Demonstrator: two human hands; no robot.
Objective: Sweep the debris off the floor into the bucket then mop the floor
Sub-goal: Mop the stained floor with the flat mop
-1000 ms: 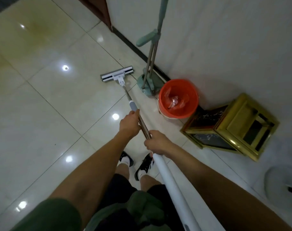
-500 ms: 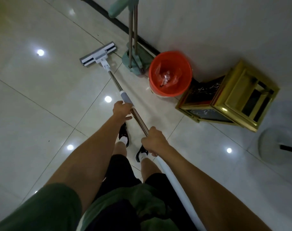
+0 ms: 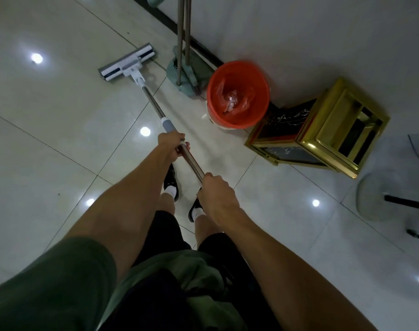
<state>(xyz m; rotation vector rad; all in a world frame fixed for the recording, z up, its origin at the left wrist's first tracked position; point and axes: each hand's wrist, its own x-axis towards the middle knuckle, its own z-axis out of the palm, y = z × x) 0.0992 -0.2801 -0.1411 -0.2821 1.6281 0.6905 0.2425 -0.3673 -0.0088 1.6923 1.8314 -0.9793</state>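
Mopping step. L hand (image 3: 171, 145) and R hand (image 3: 215, 194) both curled tight round mop pole (image 3: 155, 106). Mop head (image 3: 127, 65) flat on floor (image 3: 48, 139) nr wall edge, beside bucket (image 3: 238, 95). Advice: keep head flat, even pressure, overlap strokes, steer clear of bucket.

A gold-framed stand (image 3: 323, 130) with dark marbled panels lies tipped on its side against the white wall (image 3: 299, 27), its open end facing right. A black baseboard strip (image 3: 170, 22) runs along the foot of that wall. At the right edge a round white base (image 3: 373, 199) sits on the tiles with a black bar (image 3: 406, 203) sticking out across it. A 2nd black bar (image 3: 417, 235) shows just below it.
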